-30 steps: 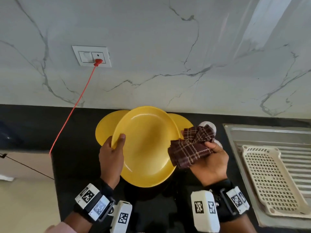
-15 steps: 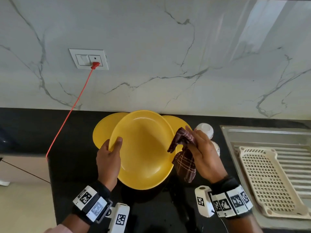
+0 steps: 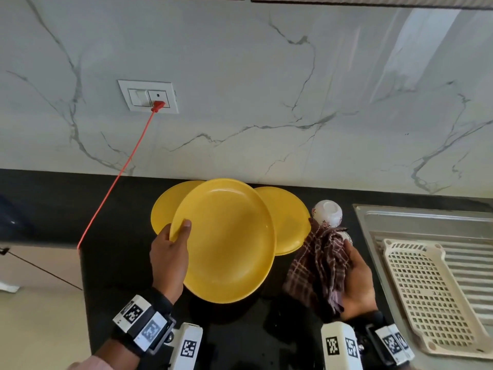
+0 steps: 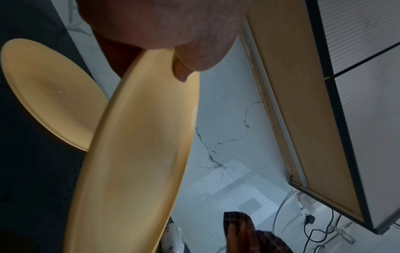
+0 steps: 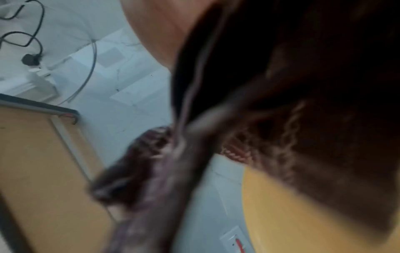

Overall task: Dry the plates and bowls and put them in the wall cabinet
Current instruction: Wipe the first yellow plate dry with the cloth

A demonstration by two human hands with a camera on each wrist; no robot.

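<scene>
My left hand grips the left rim of a yellow plate, thumb on its face, holding it tilted above the black counter. In the left wrist view the same plate runs down from my thumb. Two more yellow plates lie behind it, one at the left and one at the right. My right hand holds a dark checked cloth, hanging loose to the right of the held plate and apart from it. The cloth is blurred in the right wrist view. A white floral bowl sits upside down behind the cloth.
A steel sink drainboard with a cream plastic rack lies at the right. A red cord runs from the wall socket down over the counter's left edge. The wall cabinet's underside shows overhead in the left wrist view.
My right hand has drawn the cloth off the plate's right edge, rightward and toward me, and the cloth has unfolded to hang loose. The left hand keeps its grip on the plate.
</scene>
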